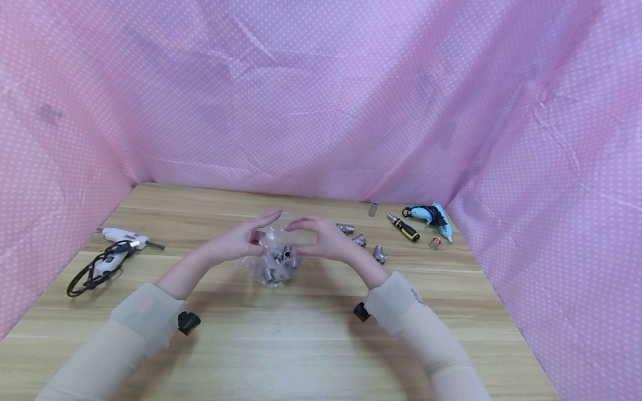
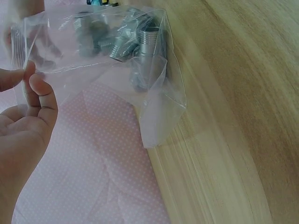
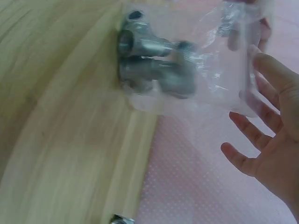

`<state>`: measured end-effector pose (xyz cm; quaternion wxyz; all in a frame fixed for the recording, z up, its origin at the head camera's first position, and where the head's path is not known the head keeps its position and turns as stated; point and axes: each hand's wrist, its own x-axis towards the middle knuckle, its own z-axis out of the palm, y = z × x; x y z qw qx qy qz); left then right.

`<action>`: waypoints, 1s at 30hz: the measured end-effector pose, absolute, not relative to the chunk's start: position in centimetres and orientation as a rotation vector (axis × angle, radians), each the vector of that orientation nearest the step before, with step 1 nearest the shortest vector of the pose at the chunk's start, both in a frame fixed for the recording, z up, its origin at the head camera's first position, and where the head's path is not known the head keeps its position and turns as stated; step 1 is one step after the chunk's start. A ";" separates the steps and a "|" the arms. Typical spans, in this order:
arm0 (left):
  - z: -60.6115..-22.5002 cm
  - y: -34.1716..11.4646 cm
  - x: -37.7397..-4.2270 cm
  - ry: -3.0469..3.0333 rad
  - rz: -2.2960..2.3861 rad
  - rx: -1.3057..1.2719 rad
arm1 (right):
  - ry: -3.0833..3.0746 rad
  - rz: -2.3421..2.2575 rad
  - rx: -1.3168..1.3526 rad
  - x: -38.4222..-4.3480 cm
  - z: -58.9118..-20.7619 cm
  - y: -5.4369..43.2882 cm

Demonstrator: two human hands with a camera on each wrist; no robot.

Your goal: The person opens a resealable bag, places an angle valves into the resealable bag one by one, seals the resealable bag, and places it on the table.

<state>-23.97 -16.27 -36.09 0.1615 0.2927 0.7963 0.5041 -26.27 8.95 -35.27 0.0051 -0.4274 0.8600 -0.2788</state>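
A clear plastic bag (image 2: 161, 123) hangs between both hands, with several silvery threaded metal pipe fittings (image 2: 148, 44) lying in its bottom. My left hand (image 1: 233, 242) pinches the bag's top edge between thumb and forefinger, as the left wrist view shows. At the other end of that edge, the thumb and forefinger of my right hand (image 1: 328, 239) grip the plastic, while its other fingers (image 3: 254, 133) spread apart. Seen from the head, the bag's lower part is close above the wooden table. Blur softens the fittings in the right wrist view.
More metal fittings (image 1: 379, 254) lie loose right of the bag. Behind them are a yellow-and-black screwdriver (image 1: 405, 229) and a light blue glue gun (image 1: 441, 223) with a black cord. A white pistol-shaped tool (image 1: 120, 236) with a black cord lies at left. Pink dotted cloth surrounds the table (image 1: 281, 356).
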 end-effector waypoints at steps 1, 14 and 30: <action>-36.1 -16.2 -24.0 2.271 1.442 0.839 | 2.693 -0.904 -1.359 -26.3 -35.1 9.3; -36.3 -16.1 -24.0 2.264 1.457 0.829 | 2.834 -1.006 -1.209 -26.1 -33.7 17.0; -36.1 -16.3 -23.8 2.241 1.471 0.818 | 2.872 -0.895 -0.970 -27.3 -40.7 26.8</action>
